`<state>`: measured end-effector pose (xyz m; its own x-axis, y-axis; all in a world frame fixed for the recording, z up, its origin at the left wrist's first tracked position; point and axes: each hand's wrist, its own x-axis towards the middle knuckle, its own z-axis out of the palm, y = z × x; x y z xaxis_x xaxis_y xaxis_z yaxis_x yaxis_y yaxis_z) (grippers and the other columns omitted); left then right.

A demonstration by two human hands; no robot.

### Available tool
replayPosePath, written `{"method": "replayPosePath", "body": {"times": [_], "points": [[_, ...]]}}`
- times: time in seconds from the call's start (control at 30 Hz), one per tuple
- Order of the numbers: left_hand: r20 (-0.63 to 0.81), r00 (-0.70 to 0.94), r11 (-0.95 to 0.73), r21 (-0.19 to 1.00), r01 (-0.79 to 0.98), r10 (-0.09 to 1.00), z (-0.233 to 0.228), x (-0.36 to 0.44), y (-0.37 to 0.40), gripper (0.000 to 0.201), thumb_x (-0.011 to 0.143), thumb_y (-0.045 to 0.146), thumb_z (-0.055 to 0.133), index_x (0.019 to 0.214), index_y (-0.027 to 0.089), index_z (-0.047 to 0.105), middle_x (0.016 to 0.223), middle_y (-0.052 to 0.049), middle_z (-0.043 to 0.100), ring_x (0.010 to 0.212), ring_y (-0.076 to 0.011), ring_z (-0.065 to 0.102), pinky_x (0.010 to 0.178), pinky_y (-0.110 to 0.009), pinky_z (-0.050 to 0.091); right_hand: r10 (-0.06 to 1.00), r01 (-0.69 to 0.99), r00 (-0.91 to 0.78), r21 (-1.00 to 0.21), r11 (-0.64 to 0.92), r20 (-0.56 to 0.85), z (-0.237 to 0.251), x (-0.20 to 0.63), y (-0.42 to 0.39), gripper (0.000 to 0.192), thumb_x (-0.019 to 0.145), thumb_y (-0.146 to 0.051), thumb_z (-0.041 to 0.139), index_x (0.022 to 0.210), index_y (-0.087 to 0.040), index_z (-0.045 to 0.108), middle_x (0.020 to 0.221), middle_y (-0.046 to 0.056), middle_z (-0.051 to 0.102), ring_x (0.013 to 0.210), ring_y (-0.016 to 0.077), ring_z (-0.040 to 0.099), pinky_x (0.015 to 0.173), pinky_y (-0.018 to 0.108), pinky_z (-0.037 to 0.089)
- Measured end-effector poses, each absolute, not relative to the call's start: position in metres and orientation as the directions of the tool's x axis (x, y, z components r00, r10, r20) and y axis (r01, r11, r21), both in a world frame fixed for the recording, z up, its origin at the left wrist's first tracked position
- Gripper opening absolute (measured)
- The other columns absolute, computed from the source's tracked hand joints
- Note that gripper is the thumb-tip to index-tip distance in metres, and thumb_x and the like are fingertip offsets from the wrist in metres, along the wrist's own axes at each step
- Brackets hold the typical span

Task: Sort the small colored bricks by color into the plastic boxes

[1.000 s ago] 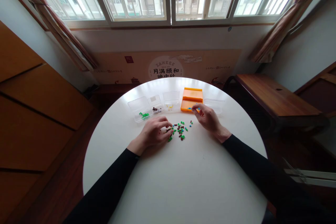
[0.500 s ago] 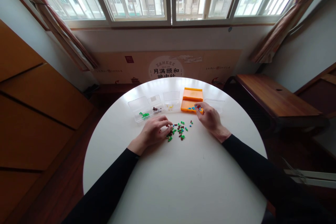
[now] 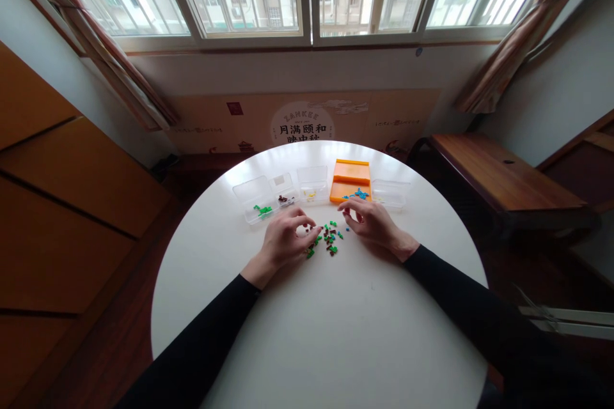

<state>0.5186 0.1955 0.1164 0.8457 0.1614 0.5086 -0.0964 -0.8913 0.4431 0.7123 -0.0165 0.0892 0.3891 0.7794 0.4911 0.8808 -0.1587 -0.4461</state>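
Note:
A loose pile of tiny green, brown and blue toy bricks (image 3: 330,238) lies on the white table. At its left side is my left hand (image 3: 286,236), thumb and forefinger drawn together over the bricks; what is between the tips is too small to make out. My right hand (image 3: 371,220) hovers at the pile's upper right, just in front of the orange box (image 3: 352,170), with thumb and forefinger apart and no piece visible between them. Blue bricks (image 3: 357,193) lie inside that open box.
Open clear boxes stand in a row behind the hands: one with green bricks (image 3: 262,211), one with brown bricks (image 3: 286,199), one with yellow pieces (image 3: 309,193). Another clear box (image 3: 392,192) sits right of the orange one. The round table (image 3: 307,332) has a curved far edge.
My right hand has come out of the orange box, moving left and toward the pile. My left hand has shifted slightly right, its fingertips farther over the bricks.

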Motion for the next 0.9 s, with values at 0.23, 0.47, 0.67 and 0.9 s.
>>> {"method": "replayPosePath", "body": {"times": [0.23,0.47,0.67,0.9], "points": [[0.485,0.852,-0.885,0.462,-0.057,0.199,0.115,0.518,0.193,0.012,0.094,0.030,0.082,0.083,0.026,0.085,0.088,-0.001,0.073,0.072,-0.0138,0.063,0.066,-0.030,0.046,0.781,0.868,0.401,-0.472,-0.156,0.480,0.089,0.711,-0.016,0.021,0.101,-0.018,0.063,0.114,-0.026,0.077,0.105,0.003,0.081,0.067,0.0149,0.063,0.069,0.028,0.047],[0.470,0.856,-0.889,0.458,-0.026,0.217,0.114,0.518,0.188,0.016,0.094,0.039,0.086,0.084,0.026,0.085,0.088,-0.001,0.073,0.070,-0.0133,0.063,0.064,-0.030,0.043,0.781,0.870,0.385,-0.475,-0.130,0.492,0.092,0.710,-0.017,0.020,0.101,-0.017,0.064,0.114,-0.026,0.076,0.109,0.002,0.082,0.067,0.0141,0.063,0.071,0.028,0.048],[0.458,0.862,-0.895,0.446,-0.012,0.217,0.115,0.518,0.186,0.009,0.092,0.033,0.086,0.084,0.027,0.086,0.090,0.000,0.075,0.076,-0.0142,0.066,0.070,-0.030,0.045,0.782,0.877,0.357,-0.472,-0.092,0.511,0.087,0.713,-0.016,0.019,0.100,-0.016,0.066,0.112,-0.025,0.076,0.104,0.002,0.082,0.065,0.0144,0.062,0.070,0.029,0.047],[0.413,0.871,-0.862,0.506,0.025,0.267,0.117,0.519,0.182,0.012,0.094,0.026,0.080,0.083,0.027,0.086,0.091,0.000,0.075,0.079,-0.0145,0.068,0.070,-0.028,0.046,0.775,0.877,0.359,-0.473,-0.089,0.520,0.087,0.713,-0.016,0.019,0.100,-0.015,0.067,0.112,-0.026,0.076,0.105,0.001,0.082,0.066,0.0146,0.062,0.070,0.029,0.047]]}}
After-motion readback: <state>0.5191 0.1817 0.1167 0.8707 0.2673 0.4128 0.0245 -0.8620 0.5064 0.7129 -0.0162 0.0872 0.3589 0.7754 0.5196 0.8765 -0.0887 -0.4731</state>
